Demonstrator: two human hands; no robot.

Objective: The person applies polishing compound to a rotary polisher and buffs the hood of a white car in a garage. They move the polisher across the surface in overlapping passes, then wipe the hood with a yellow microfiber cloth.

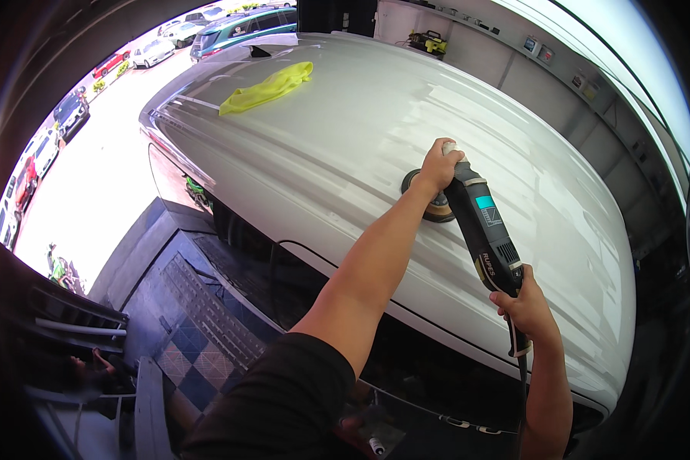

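Observation:
A black car polisher (479, 218) lies across the white car roof (345, 146), its round pad (439, 210) down on the ribbed panel. My left hand (439, 166) is wrapped over the polisher's head, above the pad. Farther back on the tool, my right hand (530, 307) grips the rear handle, with the power cord (523, 383) trailing down beside my forearm. Hazy white streaks cover the roof around and beyond the pad. Toward the far left of the roof lies a crumpled yellow-green cloth (267, 89), apart from both hands.
A wall shelf (514, 50) with bottles and a yellow-black machine (428, 43) runs behind the car. Below the near roof edge are a metal ramp (211, 310) and a tiled floor (195, 356). At lower left a person (92, 368) sits; parked cars (152, 52) stand outside.

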